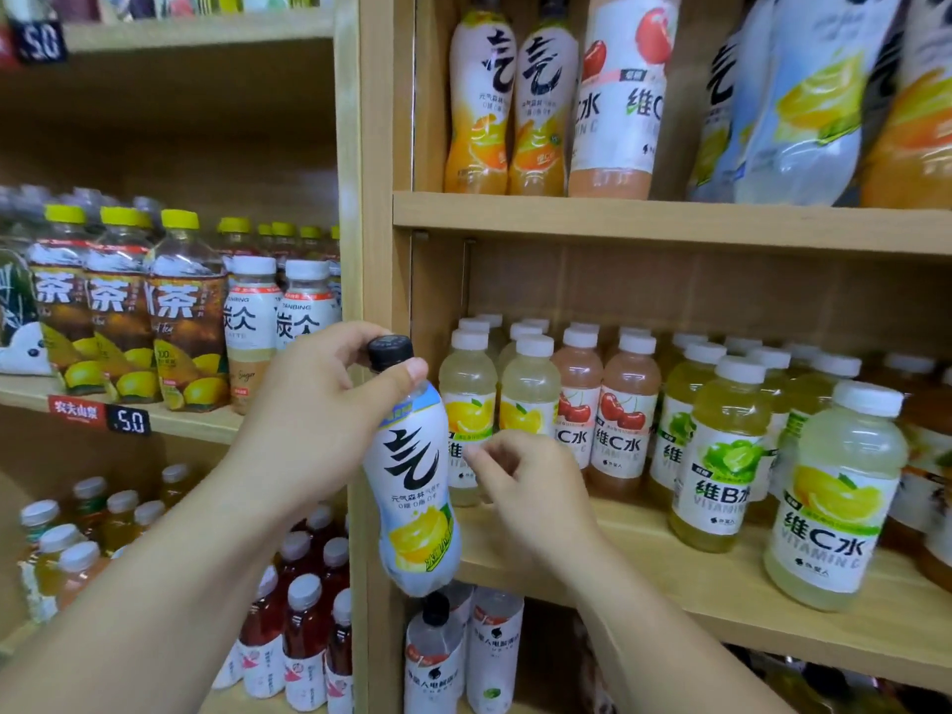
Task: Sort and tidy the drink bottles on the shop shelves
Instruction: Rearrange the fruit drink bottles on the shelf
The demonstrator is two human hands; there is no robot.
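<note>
Gripping a lemon sparkling-water bottle [412, 487] by the neck just under its black cap [390, 351], a person's left hand [319, 409] holds it nearly upright in the air, in front of the wooden upright [376, 198] that divides two shelf units. The right hand [530, 481] hovers just beside the bottle's label, its fingers [476, 458] loosely curled with nothing visible in them; whether their tips touch the bottle cannot be told.

Behind the right hand, the middle shelf [669, 574] carries rows of white-capped vitamin drinks: pale lemon bottles [834, 497], pink cherry bottles [626, 414] and green lime bottles [724, 456].

On the upper shelf [669, 219] stand orange bottles [476, 100] bearing the same brush-stroke character as the held one.

In the left-hand unit, yellow-capped iced tea bottles [185, 311] line a shelf above a black price tag [129, 420] reading 5.0, with red drinks [304, 641] on the level below.
</note>
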